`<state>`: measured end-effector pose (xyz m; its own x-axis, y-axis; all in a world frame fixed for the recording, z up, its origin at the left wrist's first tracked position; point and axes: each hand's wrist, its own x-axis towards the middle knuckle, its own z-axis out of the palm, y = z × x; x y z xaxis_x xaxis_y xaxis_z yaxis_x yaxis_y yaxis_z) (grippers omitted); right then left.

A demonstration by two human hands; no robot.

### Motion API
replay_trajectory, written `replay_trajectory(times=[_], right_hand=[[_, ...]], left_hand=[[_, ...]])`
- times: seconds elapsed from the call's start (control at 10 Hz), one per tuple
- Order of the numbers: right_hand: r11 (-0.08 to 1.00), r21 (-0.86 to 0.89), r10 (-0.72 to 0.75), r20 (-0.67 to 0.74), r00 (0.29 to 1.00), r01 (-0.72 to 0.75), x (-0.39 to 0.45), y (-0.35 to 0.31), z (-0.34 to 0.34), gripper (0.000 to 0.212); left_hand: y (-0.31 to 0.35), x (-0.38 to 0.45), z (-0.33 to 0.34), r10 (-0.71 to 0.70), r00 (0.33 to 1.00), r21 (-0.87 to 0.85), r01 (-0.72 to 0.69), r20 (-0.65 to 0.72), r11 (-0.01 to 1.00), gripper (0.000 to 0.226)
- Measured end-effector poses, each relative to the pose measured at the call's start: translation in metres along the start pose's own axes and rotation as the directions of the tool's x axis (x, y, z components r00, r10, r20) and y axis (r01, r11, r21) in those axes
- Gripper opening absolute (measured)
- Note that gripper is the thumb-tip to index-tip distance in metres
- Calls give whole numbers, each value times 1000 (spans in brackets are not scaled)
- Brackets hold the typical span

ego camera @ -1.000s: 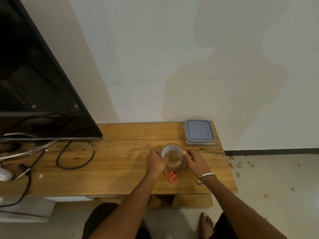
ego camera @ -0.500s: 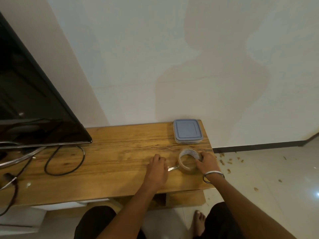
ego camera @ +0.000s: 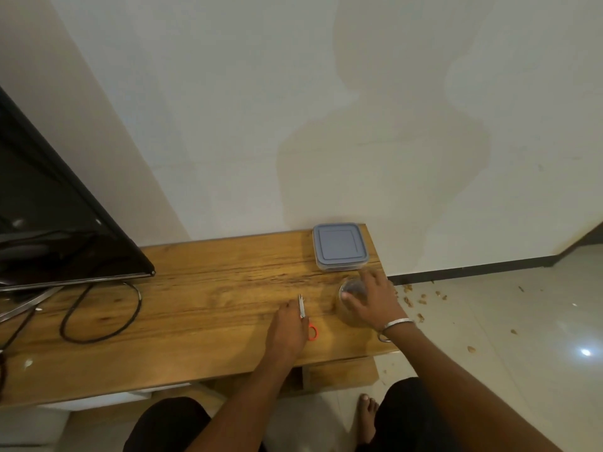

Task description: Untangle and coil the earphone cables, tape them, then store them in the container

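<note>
Right hand (ego camera: 375,300) on tape roll (ego camera: 350,293); left hand (ego camera: 288,331) on scissors (ego camera: 306,316).

Wooden table (ego camera: 208,308) against a pale wall (ego camera: 293,109) marked with a large darker stain. At the far left, a black television screen (ego camera: 49,223) tilted over the table's end, with a looped black cable (ego camera: 101,318) lying on the wood below it and a metal stand leg (ego camera: 23,305) beside that. On the right, a glossy tiled floor (ego camera: 522,337) scattered with small brown crumbs (ego camera: 421,301) near the dark skirting (ego camera: 473,272)
</note>
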<state>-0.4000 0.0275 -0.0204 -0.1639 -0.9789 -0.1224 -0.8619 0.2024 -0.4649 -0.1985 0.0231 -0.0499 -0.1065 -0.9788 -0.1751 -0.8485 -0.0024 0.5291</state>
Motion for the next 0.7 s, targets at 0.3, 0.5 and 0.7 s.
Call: replay_trajectory(times=[0.3, 0.5, 0.7], right_hand=[[976, -213, -44, 60, 997, 56, 1, 7, 14, 95], [974, -224, -29, 48, 998, 40, 3, 9, 10, 97], [970, -240, 53, 78, 996, -33, -1, 1, 9, 103]], left_hand=[[18, 14, 12, -14, 1000, -16, 13, -20, 1000, 27], [21, 20, 13, -13, 999, -34, 12, -34, 999, 22], [12, 15, -1, 9, 999, -86, -12, -33, 996, 18]])
